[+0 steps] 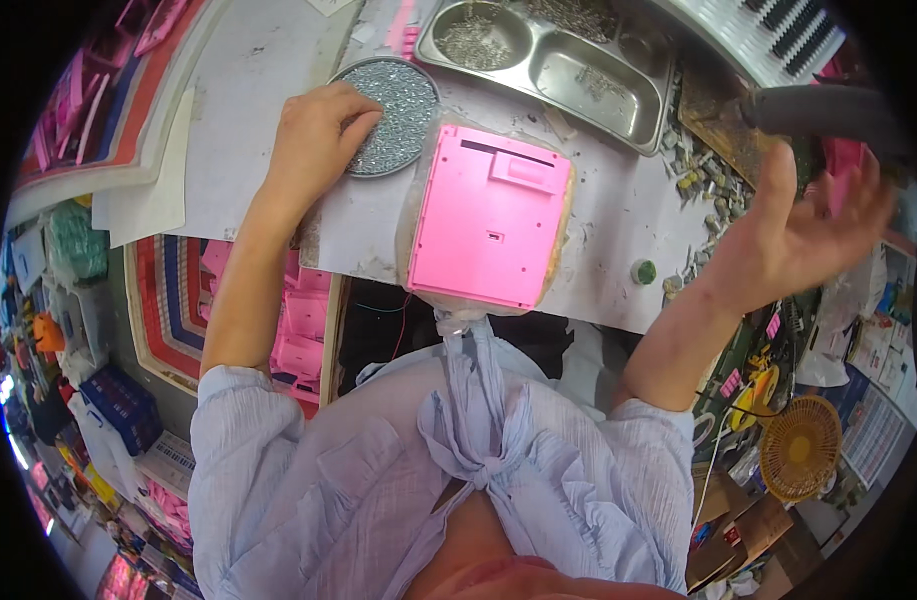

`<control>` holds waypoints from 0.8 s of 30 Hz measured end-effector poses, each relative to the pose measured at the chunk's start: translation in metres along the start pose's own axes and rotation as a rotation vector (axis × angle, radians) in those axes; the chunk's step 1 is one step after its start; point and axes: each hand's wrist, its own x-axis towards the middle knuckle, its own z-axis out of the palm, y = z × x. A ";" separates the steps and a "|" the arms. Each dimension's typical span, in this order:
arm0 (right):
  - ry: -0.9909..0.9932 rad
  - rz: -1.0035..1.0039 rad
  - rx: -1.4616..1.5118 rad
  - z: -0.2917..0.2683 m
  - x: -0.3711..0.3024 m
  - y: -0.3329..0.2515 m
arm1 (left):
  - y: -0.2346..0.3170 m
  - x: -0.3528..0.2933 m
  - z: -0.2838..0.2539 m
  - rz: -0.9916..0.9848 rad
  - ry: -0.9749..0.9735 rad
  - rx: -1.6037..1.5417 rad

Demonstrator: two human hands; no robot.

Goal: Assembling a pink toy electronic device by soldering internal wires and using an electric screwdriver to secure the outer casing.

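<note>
At the left fingers, the screws are silvery grey, the panel just to their right is plain pink with a dark slot, and below them the liner is striped red, white and blue. Between these and the right fingers, the whitish table is smudged dark and the cap is green. Above the right fingers, the tool is dark grey, the rack white with black rows.

This looks like a workshop. The white table has dirty marks. On it sit a round dish of tiny metal bits and a metal tray. Pink plastic parts lie nearby.
</note>
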 end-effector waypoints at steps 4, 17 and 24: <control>-0.536 -0.185 -0.063 0.066 -0.023 -0.019 | -0.003 -0.008 -0.004 -0.141 -0.007 0.017; -0.137 0.419 0.110 0.052 0.093 0.133 | 0.041 -0.032 -0.024 -0.211 -0.056 -0.478; -0.394 0.744 0.567 0.065 0.066 0.051 | 0.083 -0.044 -0.007 0.161 0.128 -0.405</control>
